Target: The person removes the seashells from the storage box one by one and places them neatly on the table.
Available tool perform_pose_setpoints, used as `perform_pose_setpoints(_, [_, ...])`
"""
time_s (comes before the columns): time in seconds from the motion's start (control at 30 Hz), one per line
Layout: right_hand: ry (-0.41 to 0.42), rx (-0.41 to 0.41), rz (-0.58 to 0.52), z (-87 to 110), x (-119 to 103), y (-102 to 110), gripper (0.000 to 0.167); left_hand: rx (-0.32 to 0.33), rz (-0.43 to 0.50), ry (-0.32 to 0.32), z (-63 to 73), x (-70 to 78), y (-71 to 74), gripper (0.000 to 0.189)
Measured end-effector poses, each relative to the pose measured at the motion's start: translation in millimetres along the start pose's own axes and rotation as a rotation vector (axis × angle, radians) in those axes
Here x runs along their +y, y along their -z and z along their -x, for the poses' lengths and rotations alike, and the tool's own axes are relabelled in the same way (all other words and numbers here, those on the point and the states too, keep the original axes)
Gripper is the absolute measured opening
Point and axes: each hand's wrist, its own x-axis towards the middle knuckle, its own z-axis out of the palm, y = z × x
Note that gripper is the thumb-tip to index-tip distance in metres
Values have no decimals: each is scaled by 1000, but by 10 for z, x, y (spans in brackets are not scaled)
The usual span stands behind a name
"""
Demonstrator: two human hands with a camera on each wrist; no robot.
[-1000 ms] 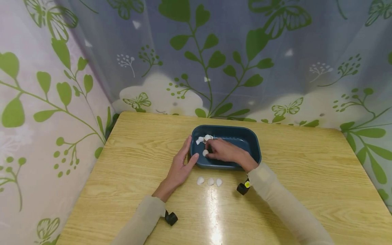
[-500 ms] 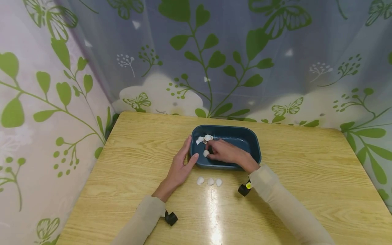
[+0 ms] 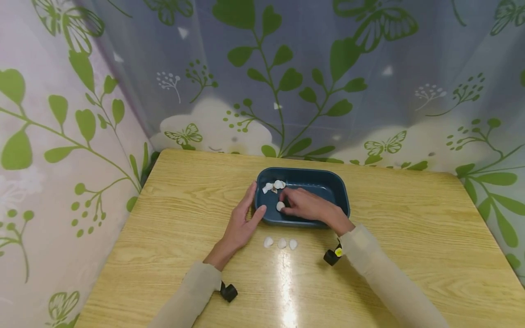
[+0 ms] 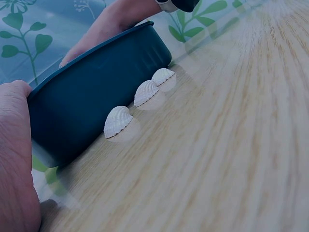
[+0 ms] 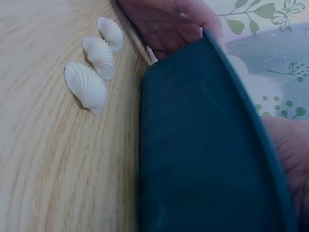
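One white shell is pinched between the thumb and fingers of the right hand, inside the left half of the dark blue bin. The bin's left end is touched by the left hand, thumb spread from straight fingers. Further shells are clustered far left inside. Three ribbed shells are lined up on the wooden table, near side of the bin.

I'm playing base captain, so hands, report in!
Right hand pinching white shell inside blue bin. Left hand touching bin's left end. Three shells outside on table. Nothing seen in the way.
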Motion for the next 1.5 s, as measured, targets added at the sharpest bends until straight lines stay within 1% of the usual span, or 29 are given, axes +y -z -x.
perform_pose_setpoints(0.13, [-16, 19, 3, 98, -32, 45, 23, -2, -6, -8, 2, -45, -7, 69])
perform_pose_setpoints(0.27, [-29, 45, 5, 208, -92, 105, 24, -9, -15, -4, 6, -34, -11, 69])
perform_pose_setpoints(0.5, [-50, 105, 25, 455, -263, 250, 27, -13, -32, -20, 14, -34, -8, 69])
perform_pose_setpoints(0.67, [-65, 124, 30, 645, -336, 254, 26, -17, -33, -7, 16, -36, -1, 70])
perform_pose_setpoints(0.8, [-59, 133, 24, 796, -386, 181, 25, -19, -24, 1, 16, -17, 4, 70])
perform_pose_setpoints(1.0, [-49, 140, 6, 1012, -454, -10, 22, -18, -23, 0, 19, -14, 0, 71])
perform_pose_setpoints(1.23, [-34, 166, 61, 1236, -574, -226, 22, -19, -27, 1, 11, -21, -11, 70])
perform_pose_setpoints(1.37, [-49, 160, 63, 1304, -583, -343, 22, -10, -22, -10, 3, -18, -11, 69])
perform_pose_setpoints(1.4, [-54, 159, 59, 1307, -570, -371, 22, -8, -15, -6, 4, 30, -4, 69])
perform_pose_setpoints(1.5, [-68, 148, 35, 1293, -502, -437, 20, -4, -13, -4, 4, 21, -8, 68])
